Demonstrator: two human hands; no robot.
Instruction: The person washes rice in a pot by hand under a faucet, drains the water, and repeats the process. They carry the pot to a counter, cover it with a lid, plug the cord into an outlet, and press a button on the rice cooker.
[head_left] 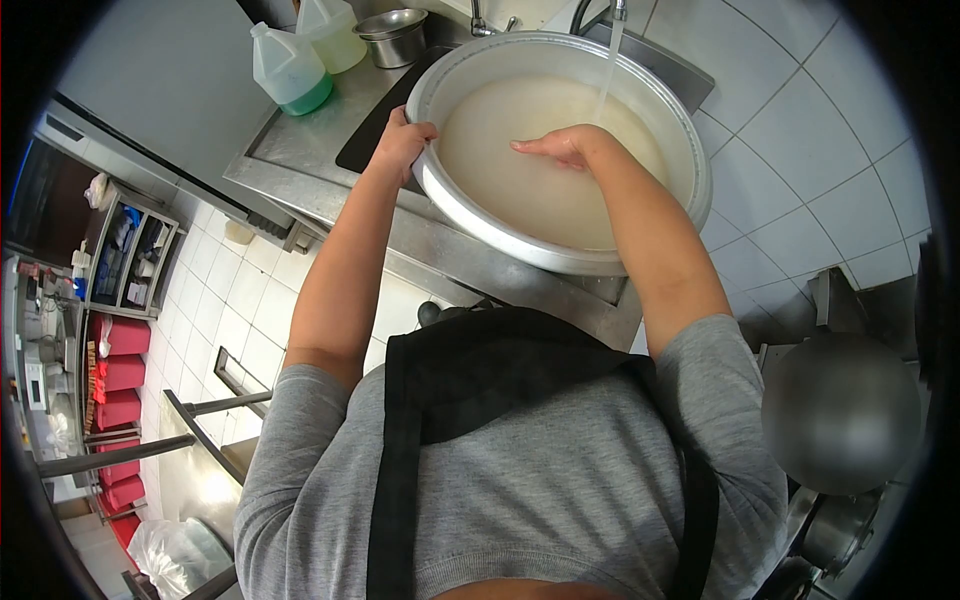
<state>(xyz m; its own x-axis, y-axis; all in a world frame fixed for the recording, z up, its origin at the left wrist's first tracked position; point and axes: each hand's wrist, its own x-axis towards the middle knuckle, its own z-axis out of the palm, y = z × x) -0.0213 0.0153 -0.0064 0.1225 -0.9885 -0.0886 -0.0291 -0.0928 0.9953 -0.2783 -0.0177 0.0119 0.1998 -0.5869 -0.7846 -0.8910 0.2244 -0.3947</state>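
A large round metal pot [690,150] holding cloudy, whitish water [500,170] sits over the sink, tilted toward me. My left hand [402,143] is closed on its left rim, fingers over the edge. Over the pot's middle, my right hand [562,147] dips into the water; its thumb points left, apart from the fingers, which are partly under the surface. Water runs from a faucet [619,10] in a thin stream [609,70], falling just behind my right hand. Whatever lies below the murky surface is hidden.
On the steel counter [275,150] stand a jug with green liquid [290,75], a jug with pale yellow liquid [333,38] and a small steel pot [393,40]. A dark, round-bottomed pan [842,412] is at right. Red bins [122,375] line the left side.
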